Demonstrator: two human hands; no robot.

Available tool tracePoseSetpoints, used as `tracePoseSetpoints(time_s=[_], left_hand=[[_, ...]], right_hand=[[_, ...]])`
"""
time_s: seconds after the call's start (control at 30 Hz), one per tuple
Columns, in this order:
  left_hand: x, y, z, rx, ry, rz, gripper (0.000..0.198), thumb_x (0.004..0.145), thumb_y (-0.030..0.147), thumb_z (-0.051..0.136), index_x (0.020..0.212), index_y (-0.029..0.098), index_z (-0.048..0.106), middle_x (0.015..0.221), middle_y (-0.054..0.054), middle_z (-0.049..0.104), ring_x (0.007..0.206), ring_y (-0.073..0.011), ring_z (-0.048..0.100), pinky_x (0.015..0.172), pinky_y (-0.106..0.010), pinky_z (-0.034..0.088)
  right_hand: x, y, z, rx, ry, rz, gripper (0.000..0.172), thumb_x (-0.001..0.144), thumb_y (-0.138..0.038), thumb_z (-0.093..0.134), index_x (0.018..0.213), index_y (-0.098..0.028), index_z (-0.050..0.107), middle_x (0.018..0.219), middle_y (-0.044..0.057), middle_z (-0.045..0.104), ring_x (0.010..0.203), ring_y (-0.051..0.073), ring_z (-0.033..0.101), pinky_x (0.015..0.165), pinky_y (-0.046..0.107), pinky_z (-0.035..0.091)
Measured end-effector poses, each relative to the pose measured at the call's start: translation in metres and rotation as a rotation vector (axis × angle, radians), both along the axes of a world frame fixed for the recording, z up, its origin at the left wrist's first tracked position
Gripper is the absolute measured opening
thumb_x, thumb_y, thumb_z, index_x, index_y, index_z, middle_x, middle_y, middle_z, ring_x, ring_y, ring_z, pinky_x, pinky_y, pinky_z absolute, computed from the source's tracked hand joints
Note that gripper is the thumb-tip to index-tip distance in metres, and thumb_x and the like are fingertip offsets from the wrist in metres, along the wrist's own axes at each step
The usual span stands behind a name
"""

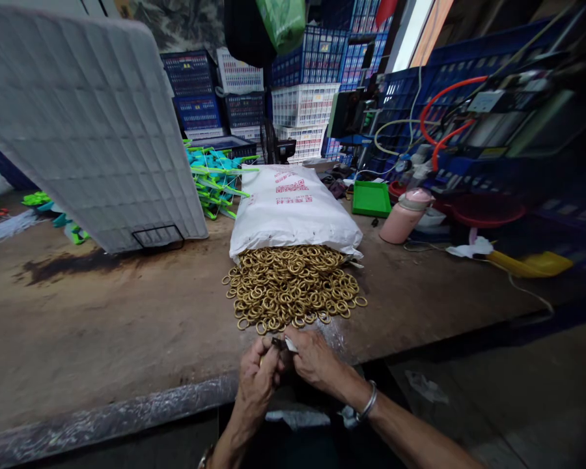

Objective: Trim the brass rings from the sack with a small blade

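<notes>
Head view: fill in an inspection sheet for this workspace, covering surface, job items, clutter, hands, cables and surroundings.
Surface: brown tabletop, dark stain at left.
Job items: brass-coloured rings heaped at the mouth of a white sack.
Clutter: pink bottle and green tray right of the sack; green-and-teal parts left of it.
Hands: left hand and right hand close together in front of the rings; right fingers pinch a white piece; left hand's contents unclear.
Cables: orange tube looping at right.
Surroundings: stacked crates behind.
</notes>
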State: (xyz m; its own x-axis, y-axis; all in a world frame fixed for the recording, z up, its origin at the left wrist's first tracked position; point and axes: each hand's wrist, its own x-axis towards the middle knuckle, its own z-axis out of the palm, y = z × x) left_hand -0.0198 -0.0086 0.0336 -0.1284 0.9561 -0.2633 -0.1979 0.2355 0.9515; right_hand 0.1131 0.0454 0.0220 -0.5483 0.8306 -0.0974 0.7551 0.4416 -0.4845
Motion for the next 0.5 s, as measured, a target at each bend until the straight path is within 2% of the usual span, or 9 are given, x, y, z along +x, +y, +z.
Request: tracePoseSetpoints(time_s=[0.1,0.2,0.27,0.37,0.5], left_hand=[[0.000,-0.006,0.004,0.011,-0.033,-0.079,0.033,0.069,0.047,0.060,0.063,0.016,0.051,0.049,0.005,0.048,0.036,-0.0030,0.034,0.034,-0.015,0.022],[-0.001,-0.007,0.003,-0.063,-0.224,-0.107,0.031,0.070,0.046,0.060,0.068,0.017,0.049,0.052,0.005,0.049,0.035,-0.0027,0.033,0.032,-0.014,0.020],[-0.001,-0.006,-0.002,-0.087,-0.344,-0.082,0.030,0.071,0.046,0.059,0.072,0.017,0.050,0.060,0.003,0.053,0.038,-0.0033,0.036,0.033,-0.014,0.023],[-0.003,-0.003,-0.010,-0.084,-0.420,-0.054,0.029,0.073,0.043,0.059,0.076,0.015,0.052,0.074,-0.003,0.059,0.046,-0.0049,0.044,0.035,-0.015,0.027],[-0.005,-0.002,-0.012,-0.075,-0.462,-0.032,0.025,0.073,0.039,0.060,0.074,0.015,0.052,0.074,-0.004,0.060,0.048,-0.0067,0.047,0.036,-0.015,0.029]], right_hand=[[0.009,0.006,-0.008,0.038,-0.091,-0.047,0.024,0.068,-0.007,0.039,0.086,-0.017,0.051,0.068,0.003,0.058,0.059,0.013,0.049,0.053,0.024,0.022],[0.014,0.011,-0.011,0.089,-0.102,-0.125,0.025,0.067,-0.005,0.039,0.085,-0.017,0.051,0.067,0.003,0.058,0.058,0.013,0.049,0.053,0.025,0.021],[0.013,0.017,-0.008,0.128,-0.072,-0.196,0.025,0.067,-0.004,0.038,0.084,-0.018,0.051,0.068,0.003,0.059,0.061,0.013,0.051,0.054,0.024,0.023],[0.011,0.029,-0.001,0.201,-0.018,-0.284,0.022,0.072,-0.006,0.038,0.085,-0.018,0.051,0.074,0.003,0.061,0.066,0.014,0.053,0.057,0.024,0.025],[0.006,0.046,0.008,0.268,-0.035,-0.297,0.026,0.073,-0.008,0.042,0.095,-0.019,0.050,0.080,0.003,0.063,0.070,0.015,0.056,0.060,0.024,0.027]])
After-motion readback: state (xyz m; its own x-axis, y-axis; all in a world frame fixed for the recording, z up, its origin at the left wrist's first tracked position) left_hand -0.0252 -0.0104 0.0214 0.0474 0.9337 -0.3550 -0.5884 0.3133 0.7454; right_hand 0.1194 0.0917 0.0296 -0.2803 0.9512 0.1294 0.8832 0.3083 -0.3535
